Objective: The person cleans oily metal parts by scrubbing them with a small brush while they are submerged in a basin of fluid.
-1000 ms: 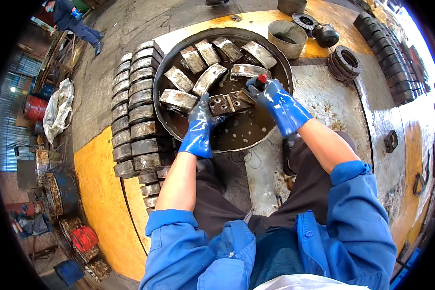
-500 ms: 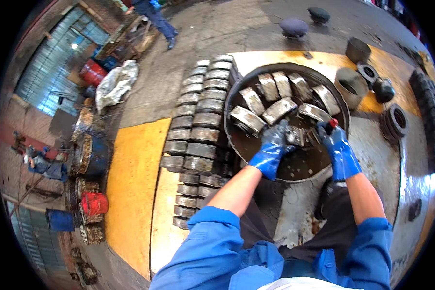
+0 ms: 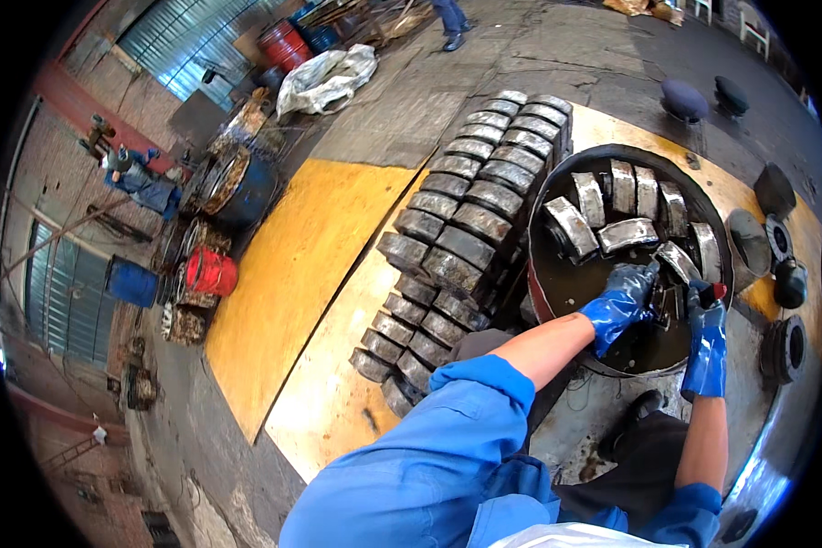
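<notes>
Both hands wear wet blue rubber gloves and work inside a round dark tub (image 3: 535, 290) of murky brown liquid. My left hand (image 3: 619, 303) is closed on the left side of a grimy metal ring-shaped part (image 3: 665, 309), low in the tub. At the part's right side, my right hand (image 3: 706, 336) is closed around a tool with a red end (image 3: 720, 290); the tool's working end is hidden. Beyond my hands, several thick wet metal rings (image 3: 627, 236) stand or lean against one another in the liquid.
Left of the tub, thick metal rings (image 3: 479, 219) are stacked in long rows on yellow boards (image 3: 324, 215). Open cylinders (image 3: 749, 242) and a dark ring (image 3: 784, 352) stand at the right. Drums (image 3: 237, 187) and a red bucket (image 3: 212, 271) line the far left. Another person's legs (image 3: 449, 20) show at the top.
The view has swung left, so the tub and hands sit farther right in the picture. Both hands stay in the tub at the same metal part, and the red-ended tool remains in my right hand.
</notes>
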A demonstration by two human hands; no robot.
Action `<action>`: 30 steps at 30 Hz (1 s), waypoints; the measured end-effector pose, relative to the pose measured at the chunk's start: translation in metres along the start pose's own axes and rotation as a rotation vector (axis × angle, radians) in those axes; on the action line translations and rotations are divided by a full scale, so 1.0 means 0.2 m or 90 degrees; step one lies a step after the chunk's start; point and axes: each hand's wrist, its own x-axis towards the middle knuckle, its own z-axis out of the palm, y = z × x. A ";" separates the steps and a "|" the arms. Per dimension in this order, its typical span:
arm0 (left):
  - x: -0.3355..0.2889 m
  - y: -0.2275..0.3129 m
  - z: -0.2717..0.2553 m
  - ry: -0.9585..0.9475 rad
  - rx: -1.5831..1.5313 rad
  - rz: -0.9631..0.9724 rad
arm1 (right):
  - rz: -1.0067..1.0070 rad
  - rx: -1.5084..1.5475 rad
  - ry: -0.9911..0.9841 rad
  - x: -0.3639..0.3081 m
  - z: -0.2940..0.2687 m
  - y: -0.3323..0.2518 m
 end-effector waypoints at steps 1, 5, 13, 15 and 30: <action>0.00 -0.01 0.01 -0.015 0.000 -0.007 | 0.016 0.008 -0.016 0.00 0.01 0.00; 0.03 0.01 0.05 -0.055 0.021 -0.015 | 0.040 0.020 0.017 -0.01 0.08 -0.01; 0.08 0.08 0.07 -0.045 0.024 0.005 | 0.004 -0.012 0.041 -0.01 0.05 0.04; 0.07 0.04 0.11 0.002 0.002 0.007 | 0.024 -0.058 0.044 -0.02 0.08 -0.03; 0.04 0.02 0.10 -0.043 -0.110 -0.080 | 0.084 -0.287 0.049 -0.10 0.05 -0.49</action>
